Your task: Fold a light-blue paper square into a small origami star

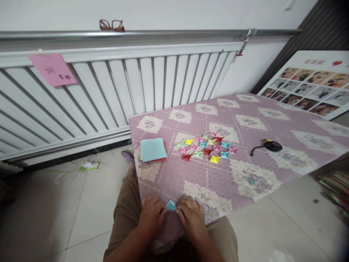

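Head view shows the left hand (151, 214) and right hand (192, 215) pinching a small folded blue paper piece (171, 206) at the quilted table's (253, 182) near edge (6 o'clock); pointed paper stars (207, 146) cluster at 12 o'clock, flat square sheets (152, 149) at 11

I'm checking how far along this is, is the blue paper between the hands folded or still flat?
Folded. The blue paper shows a small pointed shape with creases, pinched between the left hand and right hand.
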Tool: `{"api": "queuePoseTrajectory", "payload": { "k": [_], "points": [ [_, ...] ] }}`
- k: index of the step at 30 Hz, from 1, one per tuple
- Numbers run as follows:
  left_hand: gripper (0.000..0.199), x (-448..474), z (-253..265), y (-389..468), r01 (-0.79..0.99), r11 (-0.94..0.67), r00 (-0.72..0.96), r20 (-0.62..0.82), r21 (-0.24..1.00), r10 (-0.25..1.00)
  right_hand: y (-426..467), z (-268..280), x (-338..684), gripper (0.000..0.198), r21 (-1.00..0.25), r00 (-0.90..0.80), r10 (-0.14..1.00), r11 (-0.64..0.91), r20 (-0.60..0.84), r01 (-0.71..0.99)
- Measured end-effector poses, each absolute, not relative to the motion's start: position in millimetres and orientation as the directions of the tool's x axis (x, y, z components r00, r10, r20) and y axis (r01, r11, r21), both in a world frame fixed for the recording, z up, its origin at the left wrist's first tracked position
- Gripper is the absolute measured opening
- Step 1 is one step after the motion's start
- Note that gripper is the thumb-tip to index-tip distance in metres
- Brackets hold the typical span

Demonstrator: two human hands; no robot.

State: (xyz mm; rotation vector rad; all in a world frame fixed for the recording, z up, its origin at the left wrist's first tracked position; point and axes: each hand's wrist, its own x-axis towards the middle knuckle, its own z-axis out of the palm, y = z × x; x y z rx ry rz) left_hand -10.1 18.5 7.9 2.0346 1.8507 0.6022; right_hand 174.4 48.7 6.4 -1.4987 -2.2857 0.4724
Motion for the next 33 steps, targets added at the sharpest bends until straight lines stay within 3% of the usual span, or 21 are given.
{"api": "queuePoseTrajectory", "payload": {
  "k": [11, 19, 33],
  "points": [
    [0.018, -7, 21, 28, 0.924, 0.001, 0.041, -0.102, 0.382, 0.994, 46, 4, 162, 0.017, -0.415, -0.235, 0.962, 0.273, 0.142, 0.868],
    [0.02, -6, 27, 39, 0.963, -0.03, 0.088, -0.207, 0.269, 0.974, 47, 3, 156, 0.017, -0.388, -0.162, 0.972, 0.217, 0.17, 0.896],
    [0.022, -5, 33, 49, 0.974, -0.091, 0.152, -0.306, 0.206, 0.94, 49, 3, 153, 0.017, -0.386, -0.131, 0.984, 0.169, 0.124, 0.907]
  ]
}}
